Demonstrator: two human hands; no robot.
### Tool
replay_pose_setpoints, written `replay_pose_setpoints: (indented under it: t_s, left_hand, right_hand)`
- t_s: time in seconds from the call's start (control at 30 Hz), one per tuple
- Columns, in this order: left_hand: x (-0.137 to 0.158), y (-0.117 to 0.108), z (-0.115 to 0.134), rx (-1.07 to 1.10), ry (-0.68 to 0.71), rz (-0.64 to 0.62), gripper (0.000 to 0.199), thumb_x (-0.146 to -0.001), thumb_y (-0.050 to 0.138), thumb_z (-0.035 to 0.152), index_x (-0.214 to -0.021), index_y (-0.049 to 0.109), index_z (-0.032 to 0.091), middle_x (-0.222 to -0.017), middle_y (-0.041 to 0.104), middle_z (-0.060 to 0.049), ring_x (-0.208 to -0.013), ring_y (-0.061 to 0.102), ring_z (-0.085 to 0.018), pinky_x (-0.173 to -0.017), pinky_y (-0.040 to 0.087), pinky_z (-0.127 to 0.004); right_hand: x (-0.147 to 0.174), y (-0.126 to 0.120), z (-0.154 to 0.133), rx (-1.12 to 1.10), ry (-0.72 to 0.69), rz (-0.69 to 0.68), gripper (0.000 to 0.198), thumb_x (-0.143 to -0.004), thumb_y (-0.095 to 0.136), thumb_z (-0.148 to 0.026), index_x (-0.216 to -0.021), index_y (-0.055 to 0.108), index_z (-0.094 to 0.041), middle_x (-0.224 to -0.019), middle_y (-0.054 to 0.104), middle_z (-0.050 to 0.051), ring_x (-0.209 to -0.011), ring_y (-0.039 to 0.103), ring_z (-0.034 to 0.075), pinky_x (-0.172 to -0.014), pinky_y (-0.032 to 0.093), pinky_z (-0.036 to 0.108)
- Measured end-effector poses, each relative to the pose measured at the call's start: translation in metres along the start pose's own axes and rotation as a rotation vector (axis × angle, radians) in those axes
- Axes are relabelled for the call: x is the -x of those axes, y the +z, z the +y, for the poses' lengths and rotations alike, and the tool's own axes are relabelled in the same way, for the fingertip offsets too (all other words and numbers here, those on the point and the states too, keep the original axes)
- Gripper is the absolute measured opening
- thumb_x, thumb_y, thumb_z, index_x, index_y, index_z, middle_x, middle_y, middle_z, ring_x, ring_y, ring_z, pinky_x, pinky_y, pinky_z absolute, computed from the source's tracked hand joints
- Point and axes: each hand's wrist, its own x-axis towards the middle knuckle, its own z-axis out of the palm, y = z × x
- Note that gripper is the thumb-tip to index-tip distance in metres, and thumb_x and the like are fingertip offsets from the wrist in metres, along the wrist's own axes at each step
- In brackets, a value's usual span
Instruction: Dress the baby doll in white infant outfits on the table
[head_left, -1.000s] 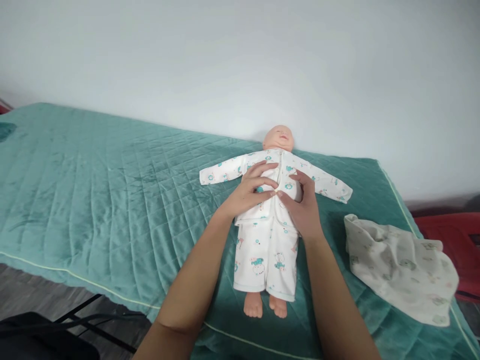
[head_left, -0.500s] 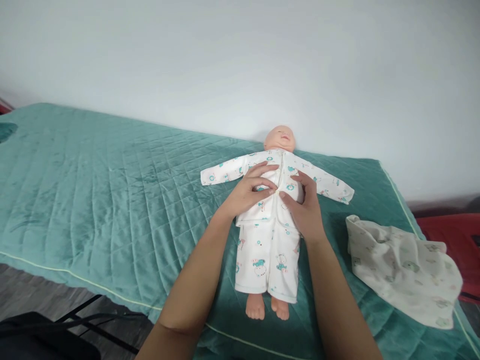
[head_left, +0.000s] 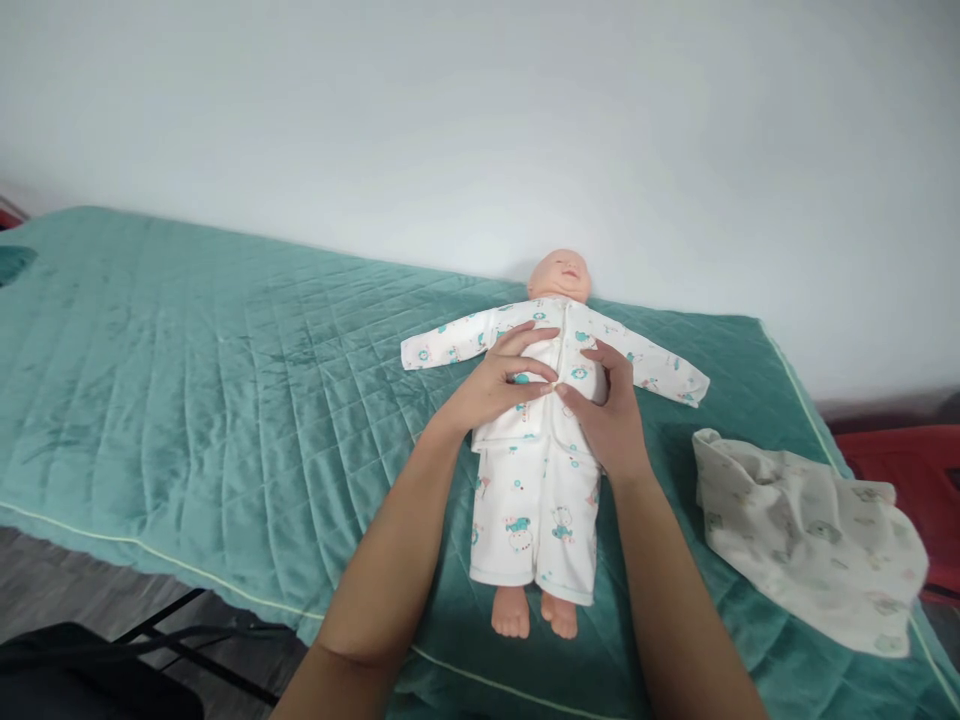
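A baby doll [head_left: 561, 277] lies on its back, dressed in a white printed jacket [head_left: 457, 342] and matching trousers [head_left: 504, 530], its bare feet showing below. My left hand [head_left: 501, 382] rests on the jacket's left side, thumb and index finger pinched at the front opening. From the other side my right hand [head_left: 616, 415] pinches the facing edge, its thumb close to the left thumb at mid-chest. A small fastener seems to sit between the fingertips, mostly hidden by them. Both sleeves stretch out sideways.
A quilted green cover [head_left: 225, 400] with pale piping lies under the doll, against a white wall [head_left: 450, 130]. To the right is a crumpled white printed cloth [head_left: 810, 540]. A red chair [head_left: 904, 470] stands beyond the right edge; a black object [head_left: 90, 675] is at lower left.
Both hands stay at the jacket front. The left thumb and index finger have shifted slightly towards the right thumb, and the fingertips are closer together.
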Motion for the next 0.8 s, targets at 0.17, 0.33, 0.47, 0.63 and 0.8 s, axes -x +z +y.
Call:
replay_pose_setpoints:
  t_s: [0.17,0.33,0.47,0.63,0.8]
  left_hand:
    - [-0.0001,-0.0003,-0.0006,0.001,0.008,-0.006,0.016,-0.091,0.065,0.036,-0.099,0.075,0.026,-0.158,0.044,-0.001,-0.155,0.021,-0.026,-0.127,0.02,-0.052]
    - [0.0002,-0.0001,0.0,-0.008,0.008,-0.002,0.016,-0.091,0.066,0.036,-0.099,0.074,0.025,-0.158,0.044,-0.001,-0.156,0.021,-0.025,-0.127,0.019,-0.051]
    - [0.0004,0.0001,0.0001,0.008,0.016,-0.001,0.017,-0.091,0.066,0.037,-0.1,0.075,0.026,-0.158,0.044,-0.002,-0.155,0.021,-0.026,-0.127,0.02,-0.051]
    - [0.0003,-0.0007,-0.001,0.011,0.014,-0.011,0.017,-0.091,0.067,0.037,-0.1,0.076,0.027,-0.158,0.044,-0.001,-0.156,0.021,-0.026,-0.127,0.02,-0.052]
    - [0.0007,-0.0018,-0.0016,0.008,0.02,-0.027,0.018,-0.091,0.066,0.037,-0.103,0.076,0.027,-0.159,0.042,-0.002,-0.156,0.02,-0.026,-0.127,0.019,-0.051]
  right_hand:
    - [0.0009,0.0004,0.0001,0.023,-0.019,0.012,0.047,-0.079,0.076,-0.038,-0.12,0.054,-0.03,-0.144,0.047,0.006,-0.14,0.042,0.026,-0.119,0.032,0.053]
    - [0.0014,0.0005,0.0001,0.027,-0.025,0.013,0.046,-0.08,0.075,-0.035,-0.121,0.054,-0.029,-0.145,0.047,0.007,-0.141,0.042,0.026,-0.119,0.031,0.053]
    - [0.0016,0.0006,-0.0003,0.033,-0.032,0.013,0.046,-0.08,0.075,-0.035,-0.121,0.054,-0.03,-0.145,0.047,0.006,-0.14,0.042,0.025,-0.119,0.031,0.053]
    - [0.0016,0.0006,-0.0007,0.05,-0.057,0.01,0.045,-0.081,0.074,-0.034,-0.121,0.053,-0.03,-0.145,0.047,0.007,-0.14,0.042,0.025,-0.12,0.031,0.053]
    - [0.002,0.001,-0.0006,0.065,-0.076,0.014,0.045,-0.081,0.074,-0.033,-0.122,0.053,-0.029,-0.144,0.047,0.007,-0.14,0.042,0.025,-0.12,0.031,0.052]
